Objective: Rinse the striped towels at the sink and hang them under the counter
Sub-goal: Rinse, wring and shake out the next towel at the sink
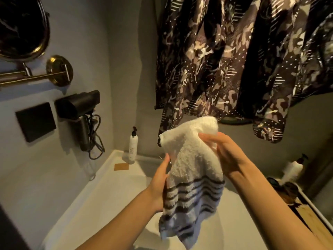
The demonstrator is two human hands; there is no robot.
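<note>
A white towel (191, 170) with dark and blue stripes on its lower part hangs in the air between both my hands, above the white counter (111, 192). My left hand (159, 183) holds its left edge, fingers pointing up along the cloth. My right hand (223, 152) grips the upper right corner, thumb on the front of the fabric. The towel's striped bottom end dangles free over the basin area, which the towel and my arms mostly hide.
A patterned dark garment (234, 60) hangs close behind the towel. A white pump bottle (133, 146) stands in the counter's back corner beside an orange card (121, 166). A black hair dryer (79, 112) and a brass mirror arm (36, 76) are mounted on the left wall. Another bottle (293, 168) stands at right.
</note>
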